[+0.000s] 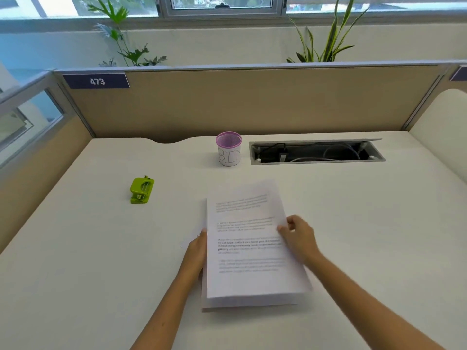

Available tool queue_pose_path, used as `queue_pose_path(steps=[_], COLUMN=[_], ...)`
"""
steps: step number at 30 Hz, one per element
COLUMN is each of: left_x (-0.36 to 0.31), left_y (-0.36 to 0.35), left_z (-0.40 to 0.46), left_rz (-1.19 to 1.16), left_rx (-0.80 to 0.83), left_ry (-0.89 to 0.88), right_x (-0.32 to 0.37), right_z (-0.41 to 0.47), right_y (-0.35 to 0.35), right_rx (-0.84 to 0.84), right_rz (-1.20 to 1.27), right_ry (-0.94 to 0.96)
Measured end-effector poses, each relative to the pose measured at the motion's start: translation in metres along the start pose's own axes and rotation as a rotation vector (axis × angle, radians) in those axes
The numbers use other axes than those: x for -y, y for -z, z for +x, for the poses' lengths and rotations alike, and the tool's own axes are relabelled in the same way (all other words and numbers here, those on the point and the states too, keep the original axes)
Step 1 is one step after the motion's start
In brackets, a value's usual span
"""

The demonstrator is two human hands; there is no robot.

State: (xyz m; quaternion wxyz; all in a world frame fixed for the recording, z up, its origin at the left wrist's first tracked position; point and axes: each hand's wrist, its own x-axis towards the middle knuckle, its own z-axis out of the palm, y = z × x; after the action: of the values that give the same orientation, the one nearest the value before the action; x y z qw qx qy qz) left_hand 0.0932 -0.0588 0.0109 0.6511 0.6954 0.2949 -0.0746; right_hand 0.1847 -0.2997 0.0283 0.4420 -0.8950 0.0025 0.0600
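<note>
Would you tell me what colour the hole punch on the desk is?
The hole punch is bright green, seen best in the head view.

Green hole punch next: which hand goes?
Probably left: the left hand holds the left edge of the paper stack, nearest the hole punch; the right hand pinches the right edge, farther away.

Matt white paper sheets [247, 248] printed with grey text lie on a smooth, matt cream desk [88, 248]. A glossy green plastic hole punch [141, 190]. A pink wire-mesh cup [229, 149] wrapped in paper.
</note>
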Motion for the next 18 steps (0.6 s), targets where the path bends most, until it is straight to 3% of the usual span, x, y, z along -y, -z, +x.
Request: queue_pose_path(steps=[6, 10, 13, 18], left_x=[0.006, 0.007, 0.008, 0.01], left_y=[0.003, 0.0, -0.001, -0.002], left_z=[-0.001, -0.001, 0.0, 0.001], left_rz=[-0.059, -0.066, -0.059, -0.036], left_rx=[0.046, 0.016, -0.012, -0.026], left_ry=[-0.085, -0.109, -0.108, -0.113], right_x=[-0.004, -0.006, -0.007, -0.008], right_z=[-0.01, 0.007, 0.019, 0.03], right_y=[-0.026, -0.02, -0.01, -0.009], right_rx=[-0.016, -0.152, -0.095, -0.03], right_rz=[-0.089, -0.3, -0.459, -0.551], right_ry=[0.058, 0.045, -0.095, -0.05])
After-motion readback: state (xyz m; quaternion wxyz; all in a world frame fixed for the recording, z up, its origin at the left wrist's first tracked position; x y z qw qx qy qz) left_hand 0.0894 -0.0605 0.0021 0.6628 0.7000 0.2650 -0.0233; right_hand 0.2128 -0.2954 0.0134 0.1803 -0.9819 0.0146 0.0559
